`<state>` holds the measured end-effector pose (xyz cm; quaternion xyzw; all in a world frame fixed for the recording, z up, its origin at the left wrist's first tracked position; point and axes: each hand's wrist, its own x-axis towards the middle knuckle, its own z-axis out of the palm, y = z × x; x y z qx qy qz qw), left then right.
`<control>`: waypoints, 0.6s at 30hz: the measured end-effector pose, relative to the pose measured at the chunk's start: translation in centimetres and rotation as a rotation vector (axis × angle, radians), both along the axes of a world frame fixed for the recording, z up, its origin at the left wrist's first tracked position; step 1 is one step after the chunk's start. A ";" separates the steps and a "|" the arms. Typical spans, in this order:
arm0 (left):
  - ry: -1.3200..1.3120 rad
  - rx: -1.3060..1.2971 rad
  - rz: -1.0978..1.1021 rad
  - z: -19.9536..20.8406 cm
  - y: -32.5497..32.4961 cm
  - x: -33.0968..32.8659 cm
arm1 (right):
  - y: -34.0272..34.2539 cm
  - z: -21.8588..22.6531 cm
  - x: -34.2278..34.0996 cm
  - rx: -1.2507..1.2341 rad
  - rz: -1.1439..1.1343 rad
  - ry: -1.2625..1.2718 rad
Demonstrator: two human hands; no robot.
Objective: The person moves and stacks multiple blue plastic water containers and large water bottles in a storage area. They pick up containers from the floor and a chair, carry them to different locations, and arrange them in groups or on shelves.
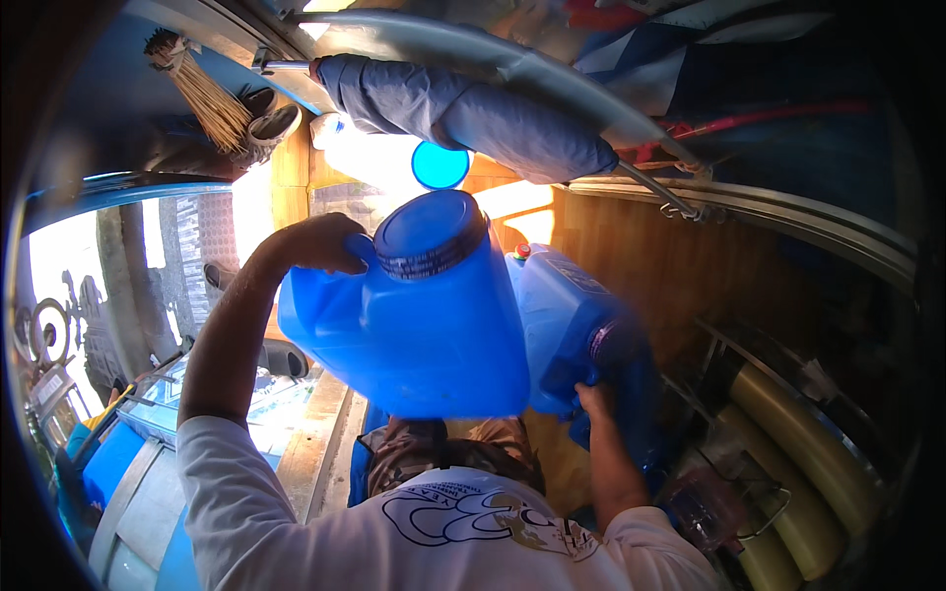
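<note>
Fingers of the left hand (320,243) are curled on a blue jug (434,325) in mid-scene, beside its lid (422,227); just to the right, a second jug (552,310) is gripped by the right hand (594,398).

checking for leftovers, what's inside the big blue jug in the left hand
A wide blue lid covers the top of the big blue jug; anything inside is covered and cannot be seen.
</note>
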<state>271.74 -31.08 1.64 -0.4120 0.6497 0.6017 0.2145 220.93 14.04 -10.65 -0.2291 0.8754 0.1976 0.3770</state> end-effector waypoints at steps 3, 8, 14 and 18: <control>-0.017 -0.070 -0.062 -0.1 -3.0 -2.3 | -2.7 0.9 3.1 -0.102 0.188 0.041; -0.063 -0.600 -0.042 -8.5 -6.2 -4.9 | -6.9 3.9 6.1 -0.387 0.241 -0.090; -0.233 -0.764 0.070 -17.1 -8.4 -4.1 | -11.1 4.8 7.3 -0.311 0.409 -0.091; -0.357 -0.951 -0.408 -19.4 -10.8 -4.5 | -11.3 6.2 6.9 -0.276 0.385 -0.093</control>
